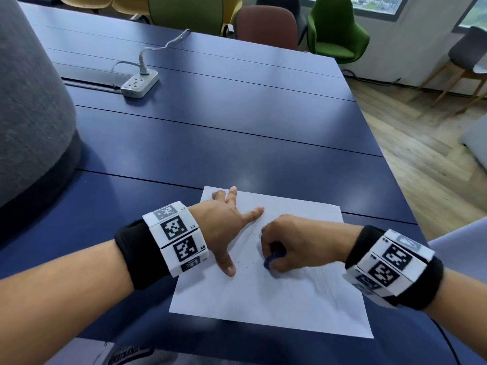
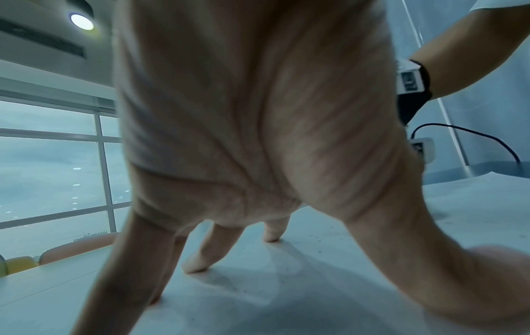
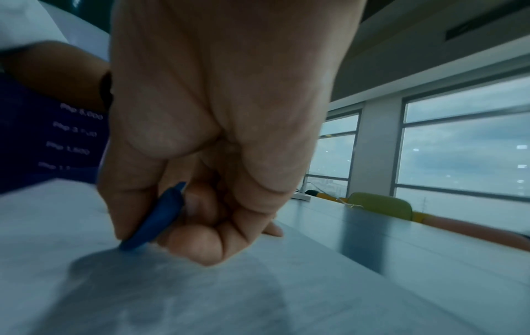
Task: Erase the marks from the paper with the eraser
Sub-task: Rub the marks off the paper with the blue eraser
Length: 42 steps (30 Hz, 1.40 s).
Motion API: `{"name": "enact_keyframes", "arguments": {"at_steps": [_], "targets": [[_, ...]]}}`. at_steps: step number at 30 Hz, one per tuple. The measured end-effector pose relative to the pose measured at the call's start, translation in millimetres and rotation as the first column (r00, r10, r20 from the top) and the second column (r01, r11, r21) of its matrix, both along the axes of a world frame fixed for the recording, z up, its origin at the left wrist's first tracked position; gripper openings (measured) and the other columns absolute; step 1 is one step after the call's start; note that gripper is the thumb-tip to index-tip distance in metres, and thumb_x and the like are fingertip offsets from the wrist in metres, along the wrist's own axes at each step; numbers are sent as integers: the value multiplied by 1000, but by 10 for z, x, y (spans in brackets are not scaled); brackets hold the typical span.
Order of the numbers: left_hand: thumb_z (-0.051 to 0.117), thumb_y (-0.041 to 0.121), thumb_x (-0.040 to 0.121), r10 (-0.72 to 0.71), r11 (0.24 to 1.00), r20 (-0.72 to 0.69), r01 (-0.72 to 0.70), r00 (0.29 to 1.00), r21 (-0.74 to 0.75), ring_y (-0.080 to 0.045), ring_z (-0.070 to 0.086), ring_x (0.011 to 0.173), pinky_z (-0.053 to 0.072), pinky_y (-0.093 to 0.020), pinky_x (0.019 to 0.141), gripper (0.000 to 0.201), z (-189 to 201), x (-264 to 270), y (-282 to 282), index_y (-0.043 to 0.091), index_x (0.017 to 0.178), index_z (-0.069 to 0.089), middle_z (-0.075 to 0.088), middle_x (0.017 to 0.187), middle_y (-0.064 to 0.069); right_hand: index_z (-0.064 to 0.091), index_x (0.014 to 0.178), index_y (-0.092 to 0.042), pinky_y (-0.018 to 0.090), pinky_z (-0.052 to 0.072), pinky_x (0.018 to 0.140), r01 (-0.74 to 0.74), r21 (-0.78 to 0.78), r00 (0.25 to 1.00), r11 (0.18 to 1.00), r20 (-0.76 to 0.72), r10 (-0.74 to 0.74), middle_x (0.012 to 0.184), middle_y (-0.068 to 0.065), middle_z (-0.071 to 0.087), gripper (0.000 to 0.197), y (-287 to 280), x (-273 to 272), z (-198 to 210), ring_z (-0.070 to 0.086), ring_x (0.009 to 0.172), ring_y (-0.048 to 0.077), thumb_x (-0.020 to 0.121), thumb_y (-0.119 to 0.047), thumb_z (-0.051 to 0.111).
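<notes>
A white sheet of paper (image 1: 263, 301) lies on the blue table (image 1: 210, 143) in front of me. My left hand (image 1: 226, 222) presses flat on the paper's upper left part with its fingers (image 2: 198, 260) spread wide. My right hand (image 1: 284, 243) is curled round a blue eraser (image 1: 271, 260), whose lower edge touches the paper near the middle. In the right wrist view the eraser (image 3: 154, 219) is pinched between thumb and curled fingers. Dark crumbs (image 1: 249, 259) dot the paper between the hands. Faint pencil marks (image 1: 320, 279) show under my right wrist.
A white power strip (image 1: 139, 84) with its cable lies far back on the table. A grey rounded upholstered shape (image 1: 31, 114) stands at the left. Green (image 1: 336, 32) and brown (image 1: 266, 27) chairs line the far side. The table's right edge drops to wooden floor (image 1: 421, 143).
</notes>
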<state>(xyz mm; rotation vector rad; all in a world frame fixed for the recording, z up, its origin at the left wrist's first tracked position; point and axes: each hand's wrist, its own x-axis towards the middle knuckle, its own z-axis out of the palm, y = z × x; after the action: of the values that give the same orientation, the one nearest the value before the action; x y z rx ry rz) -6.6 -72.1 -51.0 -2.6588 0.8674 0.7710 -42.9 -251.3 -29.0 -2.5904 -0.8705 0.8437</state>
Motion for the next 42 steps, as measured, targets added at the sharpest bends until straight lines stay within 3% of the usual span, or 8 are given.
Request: {"name": "enact_keyframes", "arguments": {"at_steps": [3, 12, 16, 21, 26, 31, 37, 42], "targets": [[82, 67, 55, 3, 1000, 5, -3, 1000, 6, -47, 8, 143, 40, -50, 104, 141, -2, -6, -5, 43, 150, -19, -16, 157, -28, 67, 79, -11, 18, 43, 58, -97, 14, 984, 995, -147, 98, 78, 3, 66, 6, 53, -150, -12, 52, 61, 11, 79, -15, 71], [83, 66, 55, 5, 1000, 7, -5, 1000, 3, -47, 9, 143, 41, -50, 103, 140, 10, -5, -12, 43, 150, -19, -16, 157, -27, 67, 79, -12, 22, 45, 59, -111, -1, 982, 994, -153, 110, 79, 3, 67, 5, 36, -172, 9, 55, 62, 14, 79, -15, 71], [82, 66, 56, -5, 1000, 10, 5, 1000, 4, -47, 10, 143, 40, -49, 104, 140, 13, -15, -1, 43, 150, -19, -15, 158, -27, 70, 83, -14, 17, 43, 57, 54, -14, 999, 998, -7, -54, 75, -4, 66, 7, -47, 41, 23, 52, 59, 8, 78, -18, 73], [82, 66, 57, 0, 1000, 5, 0, 1000, 10, -48, 7, 143, 40, -51, 105, 140, 18, -12, -8, 42, 150, -20, -16, 157, -28, 70, 83, -13, 16, 42, 56, -17, -62, 995, 998, -102, 11, 71, -7, 62, 7, -31, -67, 57, 51, 58, 8, 78, -18, 72], [81, 68, 56, -10, 1000, 16, 10, 1000, 5, -47, 11, 143, 39, -47, 104, 139, 14, -8, -5, 42, 150, -19, -15, 158, -28, 70, 82, -13, 21, 44, 57, 167, 6, 980, 986, 113, -166, 66, -9, 59, 7, -98, 336, 31, 51, 55, 7, 79, -20, 72], [82, 66, 56, 0, 1000, 15, 0, 1000, 2, -47, 11, 142, 43, -48, 102, 140, 1, -9, -3, 43, 150, -19, -15, 158, -27, 71, 83, -15, 11, 39, 53, 24, -85, 997, 996, -66, -29, 64, -11, 59, 8, -74, 81, 24, 51, 54, 3, 78, -21, 73], [82, 66, 56, -4, 1000, 14, 4, 1000, -10, -45, 11, 143, 40, -46, 103, 139, 7, -18, 4, 43, 150, -18, -14, 158, -27, 71, 83, -14, 23, 46, 59, 198, 1, 971, 980, 134, -196, 75, -3, 66, 9, -150, 445, 7, 54, 61, 9, 80, -23, 72], [82, 66, 55, 3, 1000, 10, -3, 1000, 2, -47, 11, 142, 43, -48, 102, 141, -7, -2, -9, 43, 149, -20, -16, 157, -28, 71, 83, -17, 15, 42, 53, 64, -88, 998, 994, -14, -65, 66, -10, 61, 9, -123, 190, 2, 51, 55, 5, 79, -24, 73]]}}
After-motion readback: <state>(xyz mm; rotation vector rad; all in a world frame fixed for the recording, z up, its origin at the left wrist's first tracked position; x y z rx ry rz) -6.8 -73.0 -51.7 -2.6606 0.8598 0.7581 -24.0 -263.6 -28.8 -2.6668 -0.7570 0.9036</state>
